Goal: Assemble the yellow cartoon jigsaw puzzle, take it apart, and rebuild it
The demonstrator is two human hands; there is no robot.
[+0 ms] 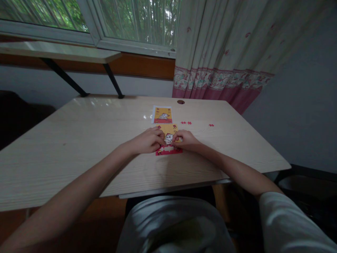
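Observation:
A jigsaw puzzle [170,128] in yellow and red, with a white cartoon animal, lies flat on the desk between my hands. In its lower red part is a gap where the pale desk shows through. My left hand [151,140] rests on the puzzle's left side, its fingers curled in and fingertips near the gap. From the right, my right hand [186,140] reaches over the puzzle with thumb and fingers pinched by the animal picture. Whatever lies between the fingers of either hand is hidden or too small to make out.
Just behind the puzzle lies a picture card [163,115] of similar design. Red puzzle pieces [189,123] lie to its right, with another red piece [211,125] farther right. The desk [86,140] carries a raised shelf [79,53] at back left; a curtain [210,77] hangs behind.

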